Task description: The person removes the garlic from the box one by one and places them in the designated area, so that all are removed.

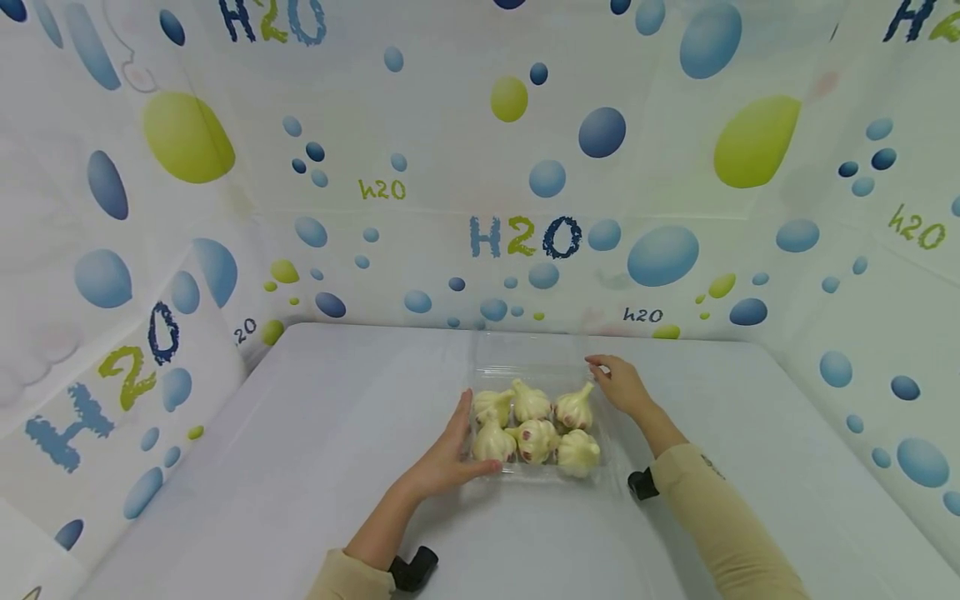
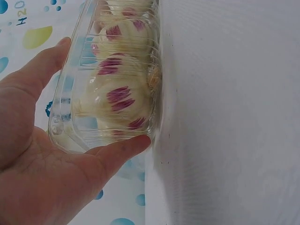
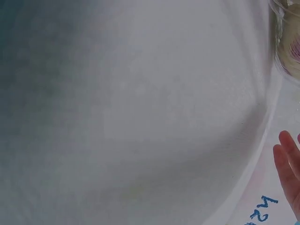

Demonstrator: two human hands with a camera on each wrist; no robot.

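A clear plastic clamshell container point(image 1: 528, 472) stands on the table, its lid point(image 1: 525, 350) open toward the back. Several whole garlic bulbs point(image 1: 536, 440) fill it in two rows. My left hand point(image 1: 450, 458) holds the container's front left corner, fingers along the left side and thumb at the front. Purple-streaked garlic point(image 2: 119, 96) shows through the wall in the left wrist view. By the lid's right edge is my right hand point(image 1: 622, 385), fingers pointing left; whether they touch the lid is unclear. In the right wrist view, its fingers point(image 3: 286, 164) are extended, apart from the container's base.
A white cloth covers the table point(image 1: 337, 400) around the container. Behind and at both sides hangs a patterned curtain point(image 1: 435, 125) with blue and green drops. Black wrist devices point(image 1: 415, 569) sit below each forearm.
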